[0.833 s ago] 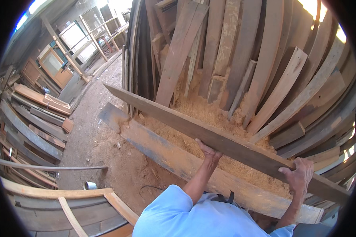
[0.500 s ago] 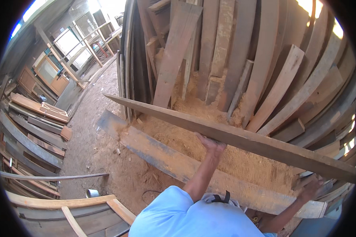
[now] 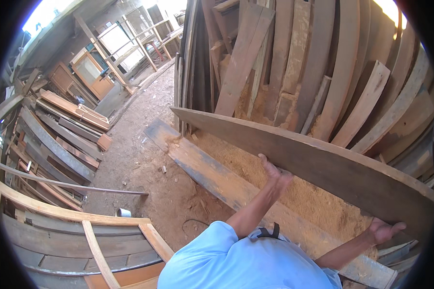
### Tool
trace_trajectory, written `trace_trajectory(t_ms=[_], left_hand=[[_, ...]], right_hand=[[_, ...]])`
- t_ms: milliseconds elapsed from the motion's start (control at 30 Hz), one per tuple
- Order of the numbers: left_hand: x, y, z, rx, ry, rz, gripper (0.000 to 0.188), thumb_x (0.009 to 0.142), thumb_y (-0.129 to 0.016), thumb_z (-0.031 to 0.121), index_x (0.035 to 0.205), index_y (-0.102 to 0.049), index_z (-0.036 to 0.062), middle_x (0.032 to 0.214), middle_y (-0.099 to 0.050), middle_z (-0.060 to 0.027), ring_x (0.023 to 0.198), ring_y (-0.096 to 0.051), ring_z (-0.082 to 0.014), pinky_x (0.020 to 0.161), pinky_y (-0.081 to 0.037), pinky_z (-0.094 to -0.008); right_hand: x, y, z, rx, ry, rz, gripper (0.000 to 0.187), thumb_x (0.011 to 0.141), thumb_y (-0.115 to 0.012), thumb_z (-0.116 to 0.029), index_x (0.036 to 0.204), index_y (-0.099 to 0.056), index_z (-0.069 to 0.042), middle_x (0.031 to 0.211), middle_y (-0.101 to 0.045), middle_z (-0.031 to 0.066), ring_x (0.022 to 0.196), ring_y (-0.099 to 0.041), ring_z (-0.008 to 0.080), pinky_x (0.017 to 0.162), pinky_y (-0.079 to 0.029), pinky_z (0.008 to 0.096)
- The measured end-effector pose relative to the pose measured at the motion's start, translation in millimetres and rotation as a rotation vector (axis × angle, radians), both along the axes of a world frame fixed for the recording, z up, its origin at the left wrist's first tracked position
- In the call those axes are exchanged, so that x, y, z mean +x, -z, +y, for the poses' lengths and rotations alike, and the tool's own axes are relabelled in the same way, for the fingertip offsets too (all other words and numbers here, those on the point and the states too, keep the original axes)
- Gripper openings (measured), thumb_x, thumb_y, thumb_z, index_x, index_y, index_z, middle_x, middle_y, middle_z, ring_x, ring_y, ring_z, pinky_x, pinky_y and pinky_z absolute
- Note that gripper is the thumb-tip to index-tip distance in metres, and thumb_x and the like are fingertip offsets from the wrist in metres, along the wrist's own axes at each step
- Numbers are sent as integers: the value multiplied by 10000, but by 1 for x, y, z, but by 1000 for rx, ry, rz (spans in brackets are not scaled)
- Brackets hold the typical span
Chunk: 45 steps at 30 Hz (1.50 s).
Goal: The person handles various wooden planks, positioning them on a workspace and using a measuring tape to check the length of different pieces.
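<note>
The person's two hands are well apart along the lower edge of a long dark board point(image 3: 299, 149), raised above a sawdust-dusted plank point(image 3: 226, 180) and tilted with its broad face toward the person. The left hand point(image 3: 277, 177) is clamped on the board, thumb against its near face. The right hand point(image 3: 386, 231) touches the lower edge nearer the right end; its fingers are partly hidden, so whether it grips cannot be told. Sawdust point(image 3: 318, 202) lies behind the plank, below leaning boards point(image 3: 316, 67). A small white container point(image 3: 124, 213) stands beside a wooden frame point(image 3: 72, 213) at lower left.
</note>
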<state>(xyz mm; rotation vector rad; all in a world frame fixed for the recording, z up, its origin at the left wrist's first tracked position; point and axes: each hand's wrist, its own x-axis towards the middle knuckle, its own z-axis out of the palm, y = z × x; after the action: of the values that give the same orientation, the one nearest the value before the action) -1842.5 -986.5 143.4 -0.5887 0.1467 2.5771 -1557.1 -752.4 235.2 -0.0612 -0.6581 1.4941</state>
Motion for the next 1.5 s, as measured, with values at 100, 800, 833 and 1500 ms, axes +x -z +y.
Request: trace_trajectory(t_ms=[100,800,833,1500], left_hand=[[-7,11,-17,82,-7,54,774,903,-363,777,1461,-396,242,1480,-448,-42,1362,-418,-295,1072,-369,-586],[-268,18,-248,-745,233,826,477,933,-646,432,1170,-533,34,1311,-536,-231,1202,-534,-300,924,-454,-474],[-275,-10,-265,-1166,67,900,490,915,-682,399,1173,-514,18,1345,-496,-258,1233,-503,-313,954,-429,-473],[-639,-158,-306,-1801,-667,1382,847,752,-626,-69,1522,-286,25,1448,-419,-301,1341,-427,-439,1122,-369,-462]], right_hand=[[-8,-14,-10,65,17,-15,808,813,-781,-435,1448,-436,-73,1487,-448,55,1357,-412,264,1158,-305,460],[-448,-275,-299,720,105,-322,278,965,-613,-123,1193,-614,36,1108,-675,76,973,-634,146,861,-500,286],[-471,-284,-308,755,149,-323,265,964,-619,-133,1171,-626,32,1084,-677,69,949,-630,135,846,-495,277],[-600,-191,-311,1254,-219,-1262,620,934,-608,-394,1408,-443,-29,1308,-568,173,1253,-536,316,1064,-422,420]])
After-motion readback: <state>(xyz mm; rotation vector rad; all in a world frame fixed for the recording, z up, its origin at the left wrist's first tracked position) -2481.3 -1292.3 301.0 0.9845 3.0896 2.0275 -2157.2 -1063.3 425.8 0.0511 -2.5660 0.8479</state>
